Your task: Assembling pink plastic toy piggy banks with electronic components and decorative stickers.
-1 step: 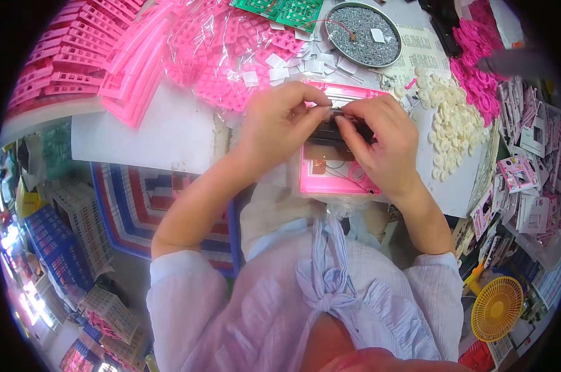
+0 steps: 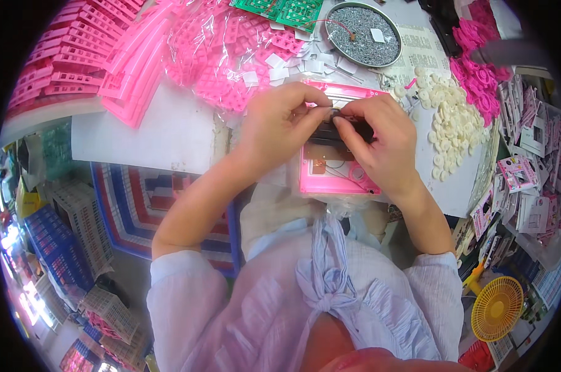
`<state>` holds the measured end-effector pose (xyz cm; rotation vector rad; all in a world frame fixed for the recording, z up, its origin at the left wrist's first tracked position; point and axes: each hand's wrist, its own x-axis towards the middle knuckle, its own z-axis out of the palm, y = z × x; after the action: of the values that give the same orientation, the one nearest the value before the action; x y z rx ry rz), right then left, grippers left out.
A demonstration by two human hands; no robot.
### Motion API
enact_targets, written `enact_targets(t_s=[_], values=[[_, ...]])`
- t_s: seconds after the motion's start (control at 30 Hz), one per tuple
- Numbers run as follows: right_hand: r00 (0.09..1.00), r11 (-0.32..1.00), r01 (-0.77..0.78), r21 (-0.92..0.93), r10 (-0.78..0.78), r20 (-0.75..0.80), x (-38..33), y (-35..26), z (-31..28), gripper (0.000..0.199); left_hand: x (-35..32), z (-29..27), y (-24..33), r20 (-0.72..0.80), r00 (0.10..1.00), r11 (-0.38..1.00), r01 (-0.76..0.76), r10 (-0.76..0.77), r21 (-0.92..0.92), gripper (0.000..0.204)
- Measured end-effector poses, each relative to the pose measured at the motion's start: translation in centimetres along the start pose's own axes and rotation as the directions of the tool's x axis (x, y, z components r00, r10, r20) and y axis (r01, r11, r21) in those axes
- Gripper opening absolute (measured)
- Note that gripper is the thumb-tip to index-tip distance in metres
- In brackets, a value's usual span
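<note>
White worktop — glossy pink tray | both hands pinching small black rectangular part

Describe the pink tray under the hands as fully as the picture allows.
The pink tray is a flat rectangular plastic frame with a raised rim, lying on the white table at its near edge. Thin wires and a small round part lie inside. The left hand and right hand cover its far half, holding a small black part above it.

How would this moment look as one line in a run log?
left hand: pinching small black part | right hand: holding same part | below: flat pink plastic case | nearby: round metal dish of screws
</note>
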<state>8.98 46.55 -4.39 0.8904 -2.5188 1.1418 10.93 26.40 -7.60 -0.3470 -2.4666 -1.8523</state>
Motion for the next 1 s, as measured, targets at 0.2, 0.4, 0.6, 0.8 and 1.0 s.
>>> enact_targets(t_s=[0.2, 0.4, 0.6, 0.8, 1.0], values=[[0.99, 0.983, -0.143, 0.116, 0.141, 0.03, 0.3, 0.4, 0.1, 0.014, -0.3, 0.4, -0.4, 0.002, 1.0, 0.999, -0.029, 0.029, -0.038, 0.014], [1.0, 0.999, 0.022, 0.028, -0.022, -0.023, 0.4, 0.5, 0.8, 0.012, -0.4, 0.8, -0.2, -0.035, 0.999, 1.0, -0.002, 0.001, -0.032, 0.013], [0.997, 0.994, -0.036, 0.102, 0.029, 0.073, 0.5, 1.1, 0.1, 0.014, -0.5, 0.7, 0.2, -0.022, 1.0, 0.999, 0.001, -0.002, -0.032, 0.013], [0.996, 0.982, -0.021, 0.188, 0.004, 0.093, 1.9, 1.8, -1.1, 0.014, -0.6, 0.5, -0.6, -0.002, 1.0, 0.991, -0.007, 0.007, -0.136, 0.013], [0.985, 0.98, -0.052, 0.193, 0.019, 0.172, 1.7, 1.7, -0.9, 0.009, -0.6, 0.7, -0.2, -0.037, 0.999, 0.994, -0.022, 0.018, -0.105, 0.013]])
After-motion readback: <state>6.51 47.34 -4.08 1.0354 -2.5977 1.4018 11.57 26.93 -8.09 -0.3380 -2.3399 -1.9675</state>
